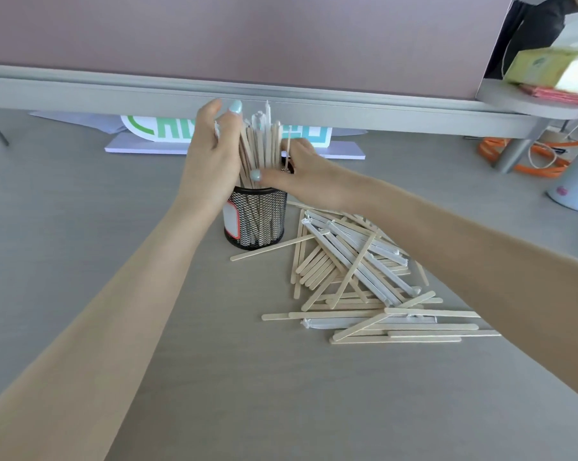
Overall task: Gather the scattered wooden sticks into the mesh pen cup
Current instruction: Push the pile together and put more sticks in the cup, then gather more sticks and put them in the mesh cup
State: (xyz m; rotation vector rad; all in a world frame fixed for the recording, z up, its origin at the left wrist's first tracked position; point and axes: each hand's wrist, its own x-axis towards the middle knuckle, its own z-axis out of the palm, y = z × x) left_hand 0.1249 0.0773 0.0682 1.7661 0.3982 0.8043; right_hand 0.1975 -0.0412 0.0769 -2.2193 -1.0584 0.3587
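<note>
Two hands meet over the mesh pen cup (255, 218), which stands toward the middle of the tabletop (81, 201), nearer its far edge. On the left, the left hand (211, 151) cups the upright bundle of sticks (259, 151) already in the cup, thumb pressed against it. From the right, the right hand (302, 176) closes on the same bundle — both hold it narrow. Further right, toward the near-right corner, a loose pile of sticks (364, 281) lies scattered, some paper-wrapped. The cup looks crowded and top-heavy — pressing sideways could tip it and spill everything.
</note>
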